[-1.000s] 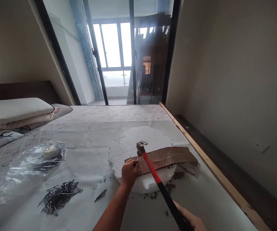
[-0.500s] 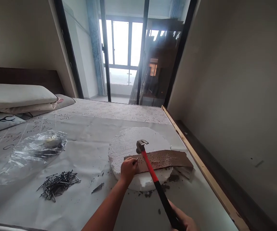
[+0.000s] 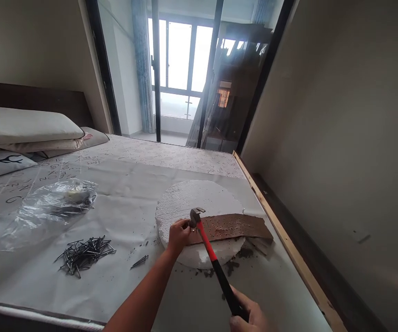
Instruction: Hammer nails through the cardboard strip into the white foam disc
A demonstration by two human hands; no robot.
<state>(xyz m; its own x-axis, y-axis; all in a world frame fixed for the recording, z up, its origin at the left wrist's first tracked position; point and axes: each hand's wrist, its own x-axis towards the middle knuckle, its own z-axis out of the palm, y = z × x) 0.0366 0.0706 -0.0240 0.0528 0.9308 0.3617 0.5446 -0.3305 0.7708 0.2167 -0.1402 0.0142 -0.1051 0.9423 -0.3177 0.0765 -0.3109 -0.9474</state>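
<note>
A person kneeling at a bed (image 3: 133,184) covered with a pale, letter-printed sheet works with a hammer (image 3: 212,256) on a brown board (image 3: 235,227) studded with many small nail heads. The board lies across the near half of a round white foam disc (image 3: 192,198), with its right end reaching past the disc's rim. The right hand (image 3: 250,317) grips the black lower end of the hammer's red-and-black handle, fingers (image 3: 240,310) closed tight around it. The metal head sits low over the board's left end, just beside the left hand (image 3: 178,234). That hand rests on the disc with its fingers curled in and pinched at the board's edge; whatever they hold is too small to make out. Dark crumbs and chips are scattered on the sheet around the front of the disc.

To the left, well apart from the disc, lies a loose pile of dark nails (image 3: 84,253), with a few stray nails (image 3: 139,262) between the pile and the disc. Beyond them sits a crumpled clear plastic bag (image 3: 50,210) with dark items inside. Stacked pillows (image 3: 26,131) lean against a dark headboard at far left. A light wooden rail (image 3: 288,251) runs along the bed's right side, and a black-framed glass door (image 3: 185,78) stands behind the bed.
</note>
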